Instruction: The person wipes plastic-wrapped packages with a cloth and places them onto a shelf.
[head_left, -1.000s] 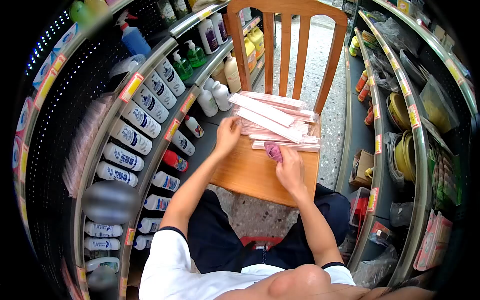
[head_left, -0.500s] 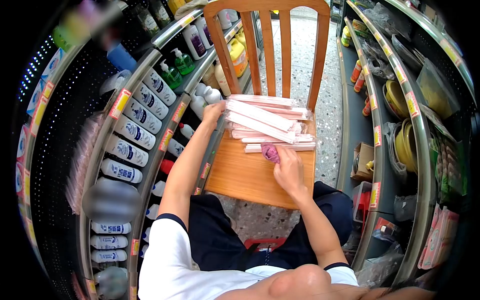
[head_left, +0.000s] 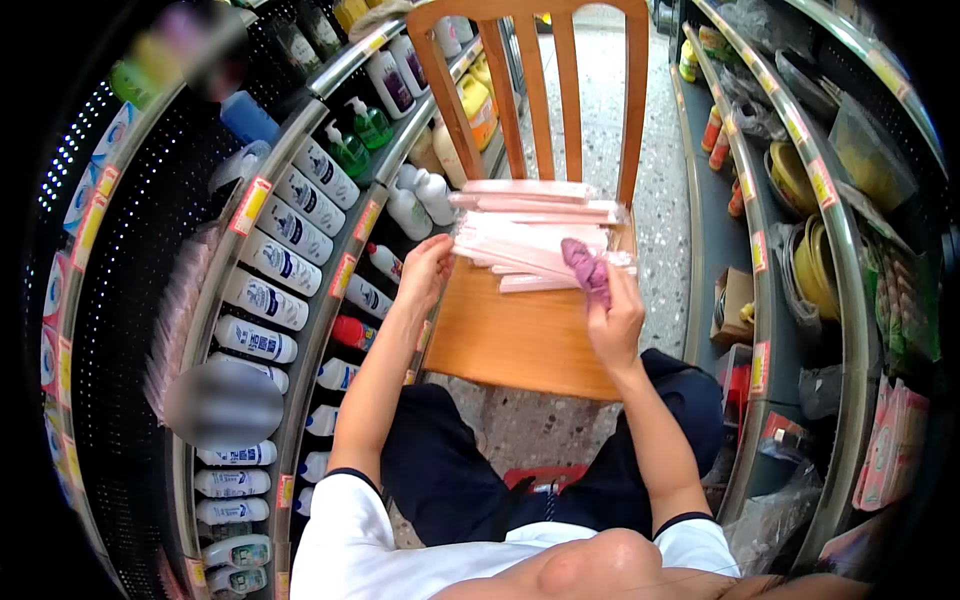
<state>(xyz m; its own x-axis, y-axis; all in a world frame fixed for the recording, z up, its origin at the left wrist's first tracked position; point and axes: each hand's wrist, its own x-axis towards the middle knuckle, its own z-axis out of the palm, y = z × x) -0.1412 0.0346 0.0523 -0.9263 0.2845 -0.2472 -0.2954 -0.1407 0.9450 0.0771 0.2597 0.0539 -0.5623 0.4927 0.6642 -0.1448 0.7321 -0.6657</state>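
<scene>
Long slim pink-and-white packets (head_left: 530, 215) in clear plastic lie in a loose pile on the seat of a wooden chair (head_left: 520, 340). At the pile's left end is my left hand (head_left: 426, 270), its fingers curled together by the packet ends. Whether it pinches a plastic end, I cannot make out. My right hand (head_left: 617, 318) is closed on a crumpled purple cloth (head_left: 588, 270), which stands up from the fingers and covers part of the pile's right side.
White bottles (head_left: 268, 300) fill the left shelf, with green pump bottles (head_left: 372, 125) beyond them. The right shelf holds yellow dishes (head_left: 812, 265) and a cardboard box (head_left: 735, 305). Behind the chair's slatted back runs a speckled floor (head_left: 655, 190).
My left hand has moved down, away from the upper packets' ends. My right hand has risen slightly to the right with the cloth, and the packets lie somewhat differently.
</scene>
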